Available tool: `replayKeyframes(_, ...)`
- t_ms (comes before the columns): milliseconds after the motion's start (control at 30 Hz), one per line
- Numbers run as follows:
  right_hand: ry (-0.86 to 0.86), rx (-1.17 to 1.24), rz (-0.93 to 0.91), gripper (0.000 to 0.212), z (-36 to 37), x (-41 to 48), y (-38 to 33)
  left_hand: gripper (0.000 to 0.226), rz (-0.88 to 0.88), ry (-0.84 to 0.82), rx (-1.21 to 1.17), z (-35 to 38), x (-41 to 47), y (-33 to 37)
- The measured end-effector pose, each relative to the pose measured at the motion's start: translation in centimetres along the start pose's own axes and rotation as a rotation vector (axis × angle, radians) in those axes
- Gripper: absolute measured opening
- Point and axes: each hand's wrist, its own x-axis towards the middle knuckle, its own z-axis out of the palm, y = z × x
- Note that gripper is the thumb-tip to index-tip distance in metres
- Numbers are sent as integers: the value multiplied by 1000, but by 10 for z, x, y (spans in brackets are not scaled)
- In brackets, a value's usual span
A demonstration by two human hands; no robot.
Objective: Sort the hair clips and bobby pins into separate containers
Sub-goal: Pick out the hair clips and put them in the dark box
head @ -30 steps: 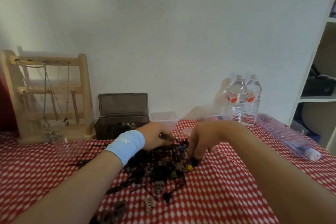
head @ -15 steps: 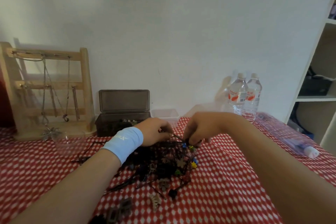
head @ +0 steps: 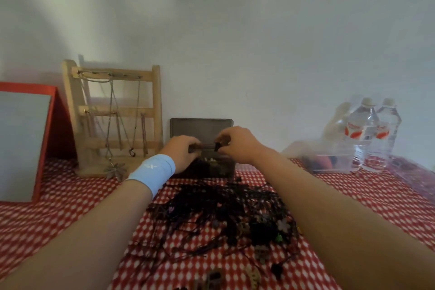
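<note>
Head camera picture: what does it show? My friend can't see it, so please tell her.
The right hand pinches a small dark clip over an open dark box, with the left hand close beside it. Nearer the camera, a tangled pile of dark pins and clips lies on a red checked cloth.

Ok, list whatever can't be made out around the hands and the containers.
Head view throughout:
- the small dark piece pinched by the right hand: too small, clip or pin unclear.
- the left hand: curled fingers hide any hold.
- the dark box contents: hands cover most.
- the clear container contents: blurred.
</note>
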Motion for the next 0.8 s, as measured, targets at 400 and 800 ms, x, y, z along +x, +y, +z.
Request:
replayKeyframes(400, -127, 68, -118, 14, -13, -32, 6, 18, 197, 97, -15, 9, -26, 5)
replayKeyframes(800, -465, -119, -142, 21, -3, -87, -27, 9, 164, -372, 64, -4, -93, 47)
